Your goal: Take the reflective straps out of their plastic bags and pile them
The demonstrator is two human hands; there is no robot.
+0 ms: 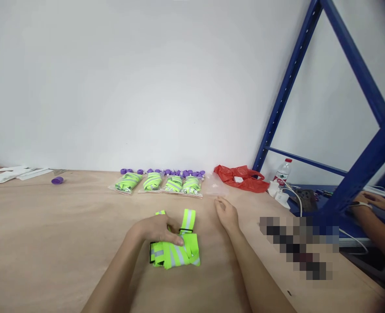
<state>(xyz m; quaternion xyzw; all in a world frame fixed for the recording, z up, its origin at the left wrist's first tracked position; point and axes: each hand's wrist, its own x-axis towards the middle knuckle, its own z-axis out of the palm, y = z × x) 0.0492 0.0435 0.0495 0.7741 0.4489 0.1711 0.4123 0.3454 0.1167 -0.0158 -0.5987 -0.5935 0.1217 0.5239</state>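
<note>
A folded bundle of neon yellow-green reflective strap (179,254) with silver stripes and black buckles lies on the wooden table. My left hand (159,229) is closed over its upper left part, thumb on top; the other fingers are partly hidden. One strap end sticks up past a buckle. My right hand (227,213) rests on the table to the right, fingers curled in; whether anything is inside them is hidden. Just beyond its fingertips lies a clear plastic bag (214,184). Several clear bags with folded reflective straps (153,181) stand in a row behind.
Small purple rolls (179,173) line the wall, and a purple cup-like piece (57,180) lies left of white sheets' edge (35,174). At right are a red plastic bag (244,178), a bottle (282,171), white plugs (279,193), a blue rack (290,78) and another person's arm (375,217).
</note>
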